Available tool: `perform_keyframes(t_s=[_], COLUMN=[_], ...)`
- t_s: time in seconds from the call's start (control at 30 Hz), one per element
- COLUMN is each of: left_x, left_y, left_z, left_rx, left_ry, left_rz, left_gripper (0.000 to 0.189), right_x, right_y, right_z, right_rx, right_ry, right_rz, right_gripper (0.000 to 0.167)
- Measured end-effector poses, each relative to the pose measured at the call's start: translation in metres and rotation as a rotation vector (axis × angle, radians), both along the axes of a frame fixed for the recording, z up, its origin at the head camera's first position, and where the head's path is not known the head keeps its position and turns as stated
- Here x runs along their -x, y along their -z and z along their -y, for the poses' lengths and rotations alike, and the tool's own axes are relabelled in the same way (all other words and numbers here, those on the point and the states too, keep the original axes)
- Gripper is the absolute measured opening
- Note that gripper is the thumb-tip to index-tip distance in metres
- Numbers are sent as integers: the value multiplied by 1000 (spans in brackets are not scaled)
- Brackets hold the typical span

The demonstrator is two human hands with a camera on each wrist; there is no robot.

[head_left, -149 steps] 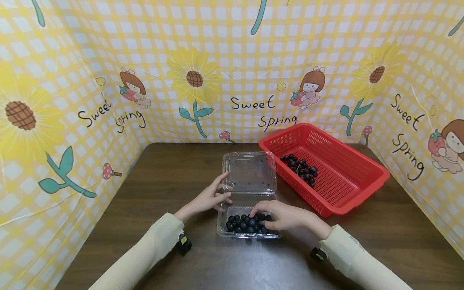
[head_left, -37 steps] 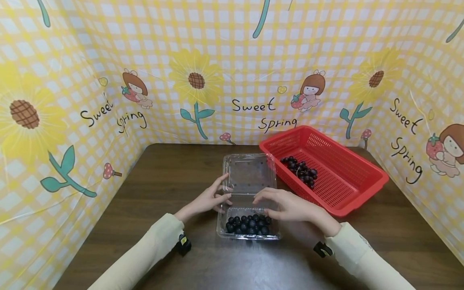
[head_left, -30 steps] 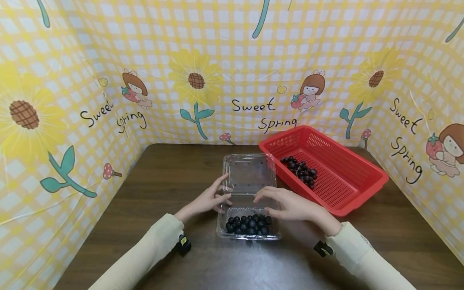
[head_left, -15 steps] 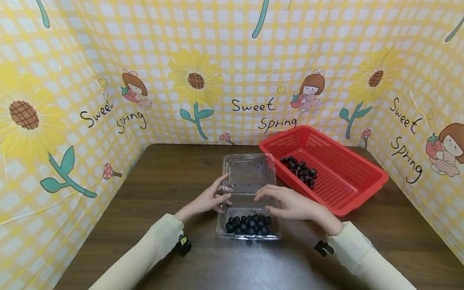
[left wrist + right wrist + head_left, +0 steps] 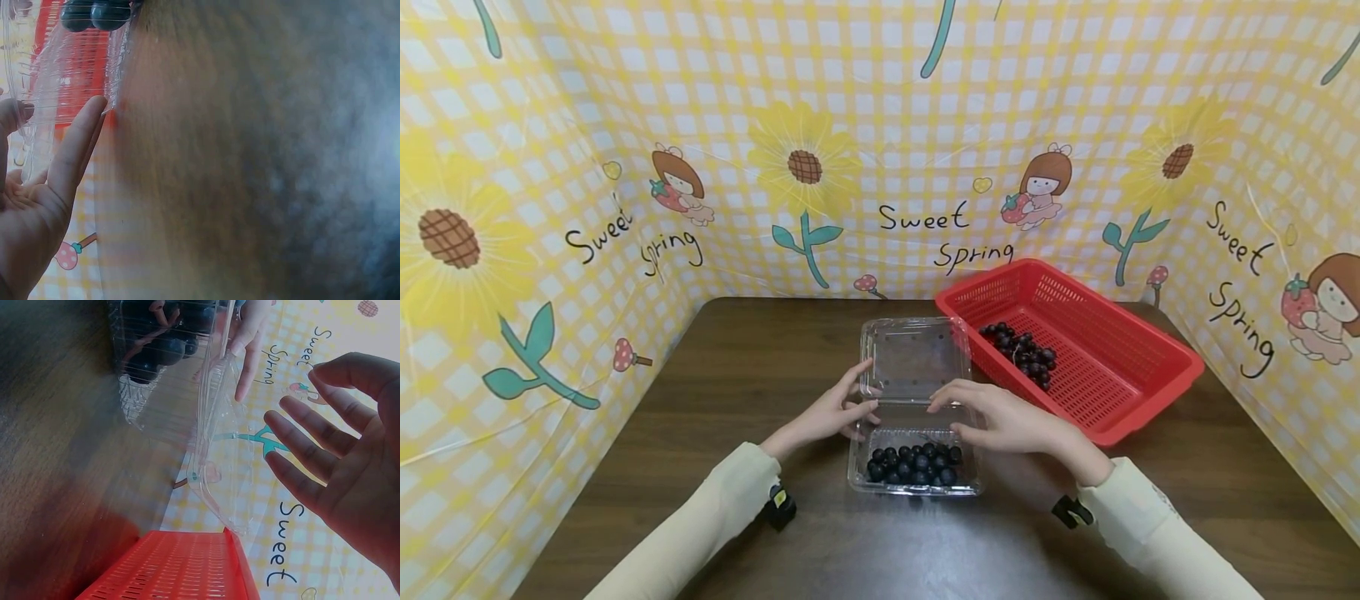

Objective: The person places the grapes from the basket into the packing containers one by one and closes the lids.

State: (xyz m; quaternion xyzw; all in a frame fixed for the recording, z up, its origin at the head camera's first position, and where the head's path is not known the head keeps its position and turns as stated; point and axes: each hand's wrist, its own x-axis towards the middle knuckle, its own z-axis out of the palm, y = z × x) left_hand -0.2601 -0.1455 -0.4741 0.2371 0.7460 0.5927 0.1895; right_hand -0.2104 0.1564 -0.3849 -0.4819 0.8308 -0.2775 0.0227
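The table point(image 5: 880, 550) shines at the near edge; then comes the clear box point(image 5: 917, 489), its base holding dark grapes point(image 5: 917, 467). The right hand point(image 5: 1003, 417) holds nothing, fingers spread and loosely bent, hanging above the box's right side, apart from the plastic. The grapes lie below it, toward the person and left. The left hand point(image 5: 835, 410), fingers extended, rests at the box's left edge by the hinge; how firmly it touches is hard to tell through the plastic. The open lid point(image 5: 917, 358) extends the box away from the person. Beyond the right hand and slightly rightward, a bunch point(image 5: 1033, 358) sits in the red basket point(image 5: 1120, 433), whose long axis slants from far left to near right; the right hand is nearer. The right hand hides part of the hinge. The left wrist view cuts off most grapes.
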Motion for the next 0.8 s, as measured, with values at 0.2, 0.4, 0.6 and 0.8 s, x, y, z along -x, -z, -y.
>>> perform_keyframes(t_s=[0.2, 0.4, 0.6, 0.8], left_x=[0, 0, 0, 1], left_y=[0, 0, 0, 1], left_z=[-1, -1, -1, 0], left_rx=[-7, -7, -3, 0], left_ry=[-1, -2, -4, 0], left_rz=[6, 7, 8, -1], left_gripper=[74, 75, 74, 74], right_x=[1, 2, 2, 3], right_y=[-1, 0, 0, -3], right_z=[-2, -4, -5, -7], right_rx=[13, 19, 29, 34], right_ry=[2, -1, 11, 16], right_rz=[-29, -25, -21, -21], right_gripper=[34, 35, 35, 33])
